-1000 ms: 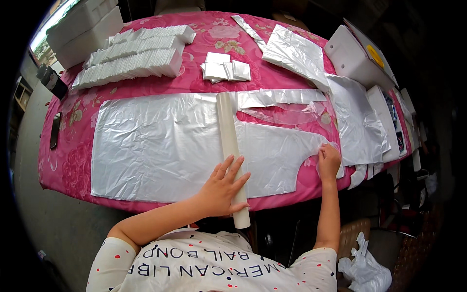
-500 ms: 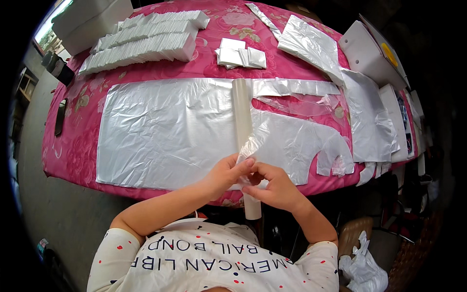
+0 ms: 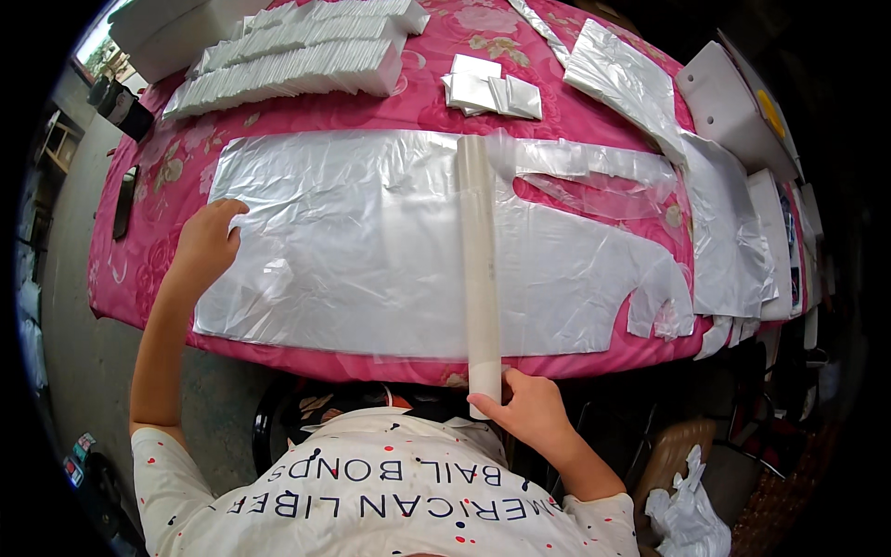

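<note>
A pale cardboard tube (image 3: 479,278) lies across a stack of thin, shiny plastic sheets (image 3: 371,162) on the table. My right hand (image 3: 531,405) is closed around the tube's near end, which sticks out past the table edge. At the left end of the stack, my left hand (image 3: 206,243) has its fingers curled together in a pinch on the plastic film (image 3: 371,269), a see-through layer that stretches from the tube over the sheets. Right of the tube lies an apron-shaped plastic piece (image 3: 575,278) with curved cutouts.
Rows of folded white packets (image 3: 288,79) fill the back left, beside a white box (image 3: 176,37). A few flat packets (image 3: 492,88) lie at the back middle. Folded plastic (image 3: 622,84) and a white carton (image 3: 733,111) are at right. A phone (image 3: 125,202) rests at left.
My hands have parted from the folded film they held together over the tube. The left went far left, spreading film over the stack; the right moved down to the tube's near end.
</note>
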Demonstrator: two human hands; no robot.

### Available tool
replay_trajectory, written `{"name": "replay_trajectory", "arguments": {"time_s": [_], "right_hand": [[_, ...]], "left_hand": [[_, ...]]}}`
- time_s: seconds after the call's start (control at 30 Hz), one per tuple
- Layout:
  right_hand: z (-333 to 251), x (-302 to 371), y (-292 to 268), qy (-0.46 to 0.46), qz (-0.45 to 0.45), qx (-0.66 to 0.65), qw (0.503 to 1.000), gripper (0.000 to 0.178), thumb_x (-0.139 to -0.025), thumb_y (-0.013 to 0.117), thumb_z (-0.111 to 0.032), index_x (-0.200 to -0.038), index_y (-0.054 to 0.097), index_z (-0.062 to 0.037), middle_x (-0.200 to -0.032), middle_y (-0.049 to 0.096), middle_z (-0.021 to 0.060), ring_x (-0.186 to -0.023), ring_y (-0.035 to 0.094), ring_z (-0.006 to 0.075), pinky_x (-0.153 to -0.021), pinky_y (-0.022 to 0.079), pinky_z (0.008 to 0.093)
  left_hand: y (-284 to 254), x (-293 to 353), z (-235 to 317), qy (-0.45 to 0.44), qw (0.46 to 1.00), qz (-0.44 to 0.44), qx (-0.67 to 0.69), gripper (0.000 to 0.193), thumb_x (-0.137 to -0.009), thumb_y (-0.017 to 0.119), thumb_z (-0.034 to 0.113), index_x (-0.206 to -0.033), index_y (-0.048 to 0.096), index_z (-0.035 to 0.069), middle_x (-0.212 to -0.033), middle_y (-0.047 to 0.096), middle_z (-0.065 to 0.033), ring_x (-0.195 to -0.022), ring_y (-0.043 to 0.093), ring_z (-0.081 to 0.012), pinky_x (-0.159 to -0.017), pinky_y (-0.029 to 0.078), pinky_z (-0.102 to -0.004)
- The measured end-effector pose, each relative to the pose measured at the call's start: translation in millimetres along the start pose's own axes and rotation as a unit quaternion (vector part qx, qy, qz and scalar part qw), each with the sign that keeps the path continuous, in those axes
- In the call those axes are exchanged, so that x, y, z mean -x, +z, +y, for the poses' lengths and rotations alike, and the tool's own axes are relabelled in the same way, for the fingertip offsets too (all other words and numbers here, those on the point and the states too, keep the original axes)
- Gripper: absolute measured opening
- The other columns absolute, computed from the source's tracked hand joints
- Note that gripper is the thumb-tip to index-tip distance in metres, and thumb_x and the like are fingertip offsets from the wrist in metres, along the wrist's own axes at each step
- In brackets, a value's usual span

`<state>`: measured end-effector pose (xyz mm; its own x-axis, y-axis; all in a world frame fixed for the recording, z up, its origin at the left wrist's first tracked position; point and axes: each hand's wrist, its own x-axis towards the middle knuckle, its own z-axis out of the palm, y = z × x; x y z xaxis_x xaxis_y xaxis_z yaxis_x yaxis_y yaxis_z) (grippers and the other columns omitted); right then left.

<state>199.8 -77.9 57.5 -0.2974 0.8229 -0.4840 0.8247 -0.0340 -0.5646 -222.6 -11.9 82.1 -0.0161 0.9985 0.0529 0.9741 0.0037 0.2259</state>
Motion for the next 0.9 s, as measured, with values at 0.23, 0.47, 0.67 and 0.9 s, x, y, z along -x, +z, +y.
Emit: {"name": "replay_trajectory", "arguments": {"time_s": [0.23,0.47,0.67,0.9], "right_hand": [[-4,-1,4,0.013,-0.018,-0.070,0.997,0.045,-0.076,0.062,-0.041,-0.091,0.062,0.0022,-0.078,0.064,0.0205,-0.071,0.063,0.0358,-0.067,0.050,0.0387],[12,-1,6,0.037,-0.054,-0.116,0.991,0.047,-0.077,0.063,-0.043,-0.089,0.064,0.0022,-0.077,0.065,0.0200,-0.071,0.064,0.0330,-0.066,0.050,0.0360],[-5,-51,-38,0.015,-0.099,-0.119,0.988,0.056,-0.081,0.058,-0.052,-0.078,0.064,0.0043,-0.065,0.062,0.0164,-0.061,0.063,0.0272,-0.059,0.048,0.0340],[-12,-191,-70,-0.059,0.079,-0.215,0.972,0.048,-0.086,0.057,-0.040,-0.088,0.061,0.0077,-0.078,0.063,0.0124,-0.068,0.059,0.0159,-0.059,0.045,0.0305]], "left_hand": [[59,-1,165,0.231,0.950,0.043,0.206,0.038,-0.077,0.054,0.000,-0.114,0.051,0.000,-0.119,0.053,-0.0157,-0.109,0.050,-0.0332,-0.093,0.041,-0.0401],[145,-14,204,0.232,0.958,0.012,0.171,0.059,-0.083,0.045,0.018,-0.132,0.029,-0.012,-0.140,0.027,-0.0271,-0.133,0.024,-0.0375,-0.110,0.018,-0.0435],[151,-13,202,0.223,0.972,0.002,0.075,0.064,-0.081,0.040,0.022,-0.133,0.027,-0.013,-0.142,0.025,-0.0274,-0.135,0.020,-0.0370,-0.111,0.014,-0.0442],[148,-15,207,0.235,0.967,0.003,0.097,0.060,-0.084,0.037,0.021,-0.133,0.028,-0.013,-0.140,0.026,-0.0298,-0.134,0.021,-0.0394,-0.110,0.015,-0.0459]]}}
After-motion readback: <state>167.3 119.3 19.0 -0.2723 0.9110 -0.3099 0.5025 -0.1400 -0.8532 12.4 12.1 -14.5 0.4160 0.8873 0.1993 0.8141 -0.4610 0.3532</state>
